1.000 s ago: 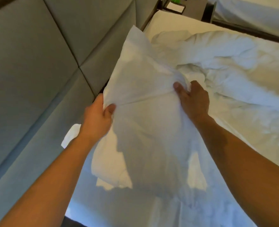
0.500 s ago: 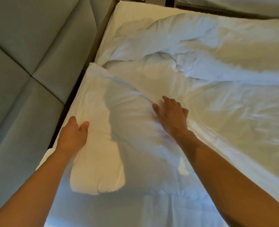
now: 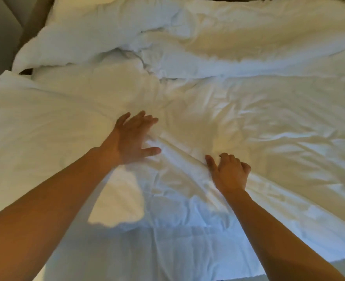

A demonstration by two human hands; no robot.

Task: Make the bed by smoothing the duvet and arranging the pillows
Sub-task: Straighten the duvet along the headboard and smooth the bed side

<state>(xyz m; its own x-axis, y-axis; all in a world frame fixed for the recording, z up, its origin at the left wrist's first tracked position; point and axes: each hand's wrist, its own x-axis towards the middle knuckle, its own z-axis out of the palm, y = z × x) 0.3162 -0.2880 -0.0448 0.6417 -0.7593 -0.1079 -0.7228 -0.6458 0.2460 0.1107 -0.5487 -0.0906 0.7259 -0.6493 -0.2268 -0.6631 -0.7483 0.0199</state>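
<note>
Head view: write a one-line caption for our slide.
Left hand spread open by the pillow, right hand gripping the rumpled white duvet.

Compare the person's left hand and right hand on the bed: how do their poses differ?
The left hand has straight, spread fingers; the right hand has curled fingers. The left hand is farther up the bed, by the pillow; the right hand sits nearer, on the folded edge of the duvet, and whether it has a grip there is unclear. Both are bare, on white bedding.
</note>
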